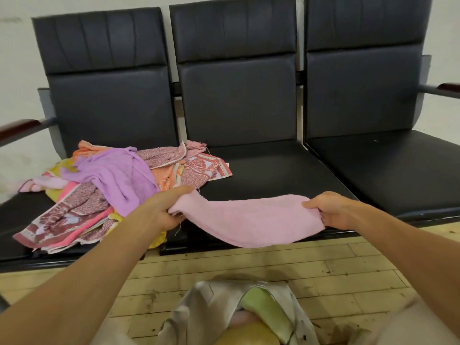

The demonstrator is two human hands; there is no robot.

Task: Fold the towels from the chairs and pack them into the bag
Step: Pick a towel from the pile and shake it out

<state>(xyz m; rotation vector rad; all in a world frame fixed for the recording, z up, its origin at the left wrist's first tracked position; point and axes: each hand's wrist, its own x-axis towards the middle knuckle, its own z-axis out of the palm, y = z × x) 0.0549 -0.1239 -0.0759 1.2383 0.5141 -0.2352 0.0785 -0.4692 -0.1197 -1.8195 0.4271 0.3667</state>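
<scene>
1. Nearest to the camera, on the wooden floor point(323, 265), stood the beige bag point(199, 307) with its mouth open. Inside it lay a green towel point(263, 305), a yellow towel point(246, 334) and a small part of some pink cloth between them, so the bag looked partly filled.
2. Above the bag, over the front edge of the middle chair seat point(268, 170), the pink towel point(249, 220) was stretched between the two hands. It sagged a little in the middle, and its lower edge hung past the front of the seat.
3. The left hand point(161, 210) gripped the left end, with the fingers curled round bunched cloth. The right hand point(328, 210) pinched the right end between thumb and fingers.
4. The step in hand seemed to be the folding of this pink towel. To do it well, the person should first spread the bunched left end flat. The person should then keep both ends level and taut and bring the edges together exactly. The bare part of the seat could serve for smoothing the fold.
5. The pile of unfolded towels point(82, 215) lay on the left chair seat and reached onto the middle one, close to the left hand. A purple towel point(117, 175) was on top of it. Many towels were not yet folded, so much of the task seemed to remain.
</scene>
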